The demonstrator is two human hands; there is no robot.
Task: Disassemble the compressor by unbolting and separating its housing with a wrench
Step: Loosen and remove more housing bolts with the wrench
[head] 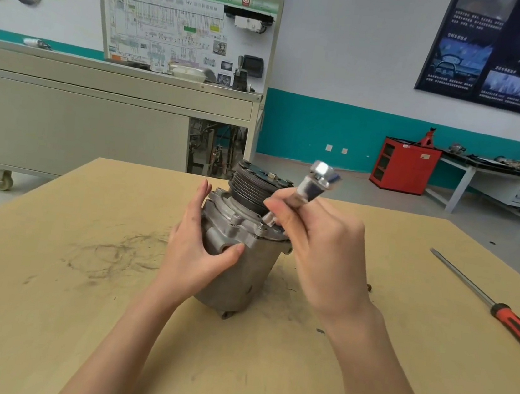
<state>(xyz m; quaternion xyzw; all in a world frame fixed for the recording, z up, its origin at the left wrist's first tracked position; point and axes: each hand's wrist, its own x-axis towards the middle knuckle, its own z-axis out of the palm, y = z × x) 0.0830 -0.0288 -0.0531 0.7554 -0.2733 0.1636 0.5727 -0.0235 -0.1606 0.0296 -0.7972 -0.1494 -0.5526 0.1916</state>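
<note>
A grey metal compressor [238, 259] stands tilted on the wooden table [75, 305], its black grooved pulley [249, 189] facing up and away. My left hand [195, 247] holds the housing from the left, thumb pressed against its front. My right hand [321, 247] grips a shiny socket wrench [310, 190]. The wrench's lower end sits on a bolt at the housing's upper flange, and its head points up and to the right.
A red-and-black-handled screwdriver [497, 311] lies on the table at the right. Behind the table stand a beige training bench on castors [109, 106], a red cabinet [403, 165] and a white workbench [499, 183] with parts on it.
</note>
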